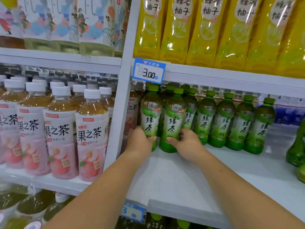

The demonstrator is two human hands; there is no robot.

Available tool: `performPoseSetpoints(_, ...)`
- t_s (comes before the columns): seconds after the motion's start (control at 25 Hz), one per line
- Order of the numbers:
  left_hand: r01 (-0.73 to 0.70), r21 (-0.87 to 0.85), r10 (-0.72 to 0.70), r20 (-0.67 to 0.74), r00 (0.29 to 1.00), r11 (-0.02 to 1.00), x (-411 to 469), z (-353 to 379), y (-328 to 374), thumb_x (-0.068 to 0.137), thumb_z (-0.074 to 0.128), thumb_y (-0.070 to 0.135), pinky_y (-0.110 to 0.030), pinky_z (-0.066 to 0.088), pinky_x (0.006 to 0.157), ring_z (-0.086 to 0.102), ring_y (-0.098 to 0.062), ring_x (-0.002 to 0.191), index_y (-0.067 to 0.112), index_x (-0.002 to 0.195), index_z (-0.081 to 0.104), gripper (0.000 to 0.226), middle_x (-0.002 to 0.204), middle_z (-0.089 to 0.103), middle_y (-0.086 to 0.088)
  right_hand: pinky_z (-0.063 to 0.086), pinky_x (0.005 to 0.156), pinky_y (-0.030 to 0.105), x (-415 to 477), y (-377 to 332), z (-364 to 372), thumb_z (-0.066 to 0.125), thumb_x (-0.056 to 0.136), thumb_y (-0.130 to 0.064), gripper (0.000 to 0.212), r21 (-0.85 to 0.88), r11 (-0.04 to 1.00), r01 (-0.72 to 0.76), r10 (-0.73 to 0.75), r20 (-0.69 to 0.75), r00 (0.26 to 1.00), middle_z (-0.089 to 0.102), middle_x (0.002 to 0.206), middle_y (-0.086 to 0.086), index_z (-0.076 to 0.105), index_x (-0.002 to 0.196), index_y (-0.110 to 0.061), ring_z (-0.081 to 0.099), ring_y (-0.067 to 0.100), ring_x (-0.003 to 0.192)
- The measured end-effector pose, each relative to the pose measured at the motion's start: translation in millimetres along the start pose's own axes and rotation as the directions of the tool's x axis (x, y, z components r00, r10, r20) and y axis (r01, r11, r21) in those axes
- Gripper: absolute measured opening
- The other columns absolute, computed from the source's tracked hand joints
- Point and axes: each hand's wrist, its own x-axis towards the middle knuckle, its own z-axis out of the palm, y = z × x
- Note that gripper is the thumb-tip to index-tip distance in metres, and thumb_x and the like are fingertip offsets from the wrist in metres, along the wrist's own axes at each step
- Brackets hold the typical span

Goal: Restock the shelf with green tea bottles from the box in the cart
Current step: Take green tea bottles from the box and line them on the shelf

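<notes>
The left hand (140,142) wraps its fingers round the left bottle (151,116), the right hand (188,144) round the right bottle (174,118); a row (222,119) stands shelved right of the fingers, but the bare shelf (181,179) in front of them looks unfilled.

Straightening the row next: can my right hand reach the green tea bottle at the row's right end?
Probably yes, once freed: the right hand grips a front bottle; bare shelf lies between it and the end bottle.

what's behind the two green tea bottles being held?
More green-capped bottles stand behind the held pair; only caps and shoulders show. The pair, left hand and right hand cover their bodies and the row's depth.
</notes>
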Motion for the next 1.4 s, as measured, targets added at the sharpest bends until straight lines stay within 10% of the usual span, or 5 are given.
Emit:
performPoseSetpoints(0.4,0.089,0.031,-0.089,-0.003,0.996,0.996,18.1,22.6,-11.5,0.102,0.046,0.039,-0.052,0.041,0.108,0.045,-0.041,0.134,0.013,0.153,0.025,0.060,0.150,0.040,-0.017,0.048,0.088,0.029,14.0,-4.9,26.7,0.068,0.091,-0.036,0.035,0.058,0.998,-0.003,0.006,-0.062,0.998,0.069,0.115,0.001,0.062,0.120,-0.017,0.062,0.021,0.105)
performPoseSetpoints(1.4,0.174,-0.066,-0.174,0.006,0.985,0.983,-10.8,2.8,3.9,0.096,0.052,0.033,-0.036,0.049,0.089,0.062,-0.039,0.111,0.008,0.115,0.065,0.034,0.120,0.068,-0.019,0.040,0.086,0.026,-21.8,-19.9,17.2,0.060,0.097,-0.032,0.041,0.224,0.960,-0.167,0.166,0.024,0.986,0.063,0.120,0.004,0.058,0.131,-0.009,0.055,0.020,0.102)
